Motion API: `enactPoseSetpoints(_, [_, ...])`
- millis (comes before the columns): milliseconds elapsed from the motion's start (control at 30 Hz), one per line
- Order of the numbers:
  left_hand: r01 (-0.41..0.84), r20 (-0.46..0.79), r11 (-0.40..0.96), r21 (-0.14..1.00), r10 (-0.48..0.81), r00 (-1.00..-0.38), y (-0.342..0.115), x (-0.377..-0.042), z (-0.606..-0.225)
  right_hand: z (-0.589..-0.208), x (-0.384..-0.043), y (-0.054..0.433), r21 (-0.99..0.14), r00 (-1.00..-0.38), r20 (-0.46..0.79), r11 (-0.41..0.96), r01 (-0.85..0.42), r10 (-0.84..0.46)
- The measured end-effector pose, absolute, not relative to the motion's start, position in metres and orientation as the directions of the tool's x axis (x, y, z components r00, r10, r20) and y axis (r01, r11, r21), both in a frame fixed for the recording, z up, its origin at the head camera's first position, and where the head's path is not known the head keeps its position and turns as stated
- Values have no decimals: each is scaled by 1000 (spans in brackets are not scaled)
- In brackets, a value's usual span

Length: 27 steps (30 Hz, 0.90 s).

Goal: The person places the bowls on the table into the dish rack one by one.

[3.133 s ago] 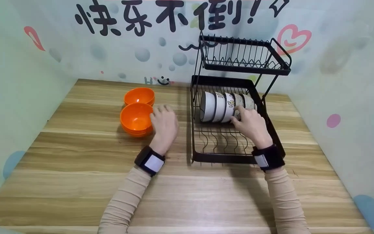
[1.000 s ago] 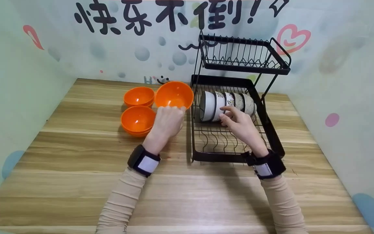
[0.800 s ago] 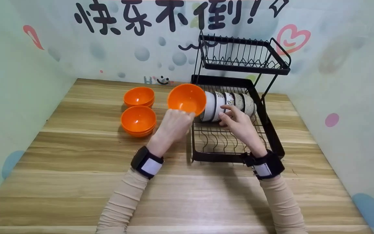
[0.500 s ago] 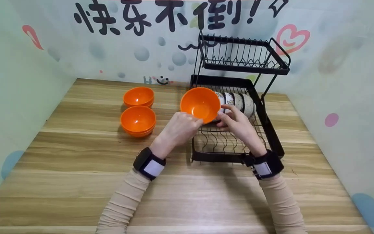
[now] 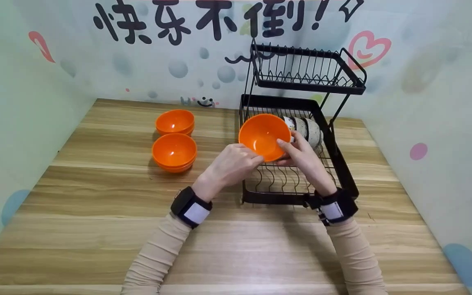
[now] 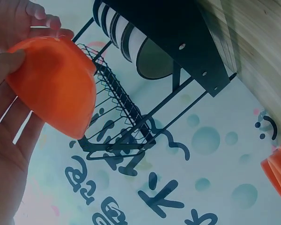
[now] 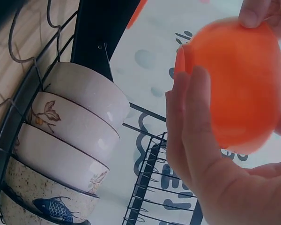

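An orange bowl [image 5: 264, 133] is held tilted over the lower tier of a black dish rack [image 5: 283, 199], its inside facing the head camera. My left hand [image 5: 236, 164] grips its near rim, the thumb pressed on the outer wall in the left wrist view. At the bowl's right side, my right hand [image 5: 305, 159] has its thumb over the rim and its fingers on the outside. Behind it in the rack, several bowls stand on edge in a row: flower-patterned white ones [image 7: 70, 124] and speckled ones [image 7: 51, 197], one with a blue fish. The orange bowl partly hides them.
Two stacks of orange bowls, a front one [image 5: 174, 152] and a back one [image 5: 175, 122], stand on the wooden table [image 5: 96, 196] left of the rack. An upper rack tier [image 5: 309, 87] rises at the back right. Printed walls enclose the table.
My left hand has picked up an orange bowl from beside the stacks and carried it right, over the rack. My right hand has left the row of bowls and now holds the orange bowl too.
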<state>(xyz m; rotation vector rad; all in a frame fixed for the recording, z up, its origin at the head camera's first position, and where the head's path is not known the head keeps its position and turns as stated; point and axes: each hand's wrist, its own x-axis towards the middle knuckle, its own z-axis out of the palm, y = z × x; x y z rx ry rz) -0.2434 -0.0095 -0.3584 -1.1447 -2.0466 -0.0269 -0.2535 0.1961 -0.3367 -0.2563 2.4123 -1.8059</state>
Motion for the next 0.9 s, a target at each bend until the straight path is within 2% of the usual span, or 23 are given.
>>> enactPoseSetpoints(200, [771,628,565,-294,722,-290,-9,-244,-359,-337,-255,197,-968,-979,2,245,-53,-205])
enactPoseSetpoints(700, [777,619,571,-263,718,-318,-7,-244,-359,-338,-255,198,-985,-979,18,166,-53,-205])
enactPoseSetpoints(900, [752,631,620,-222,680,-374,-8,-245,-359,-337,-255,200,-980,-984,18,191,-53,-179])
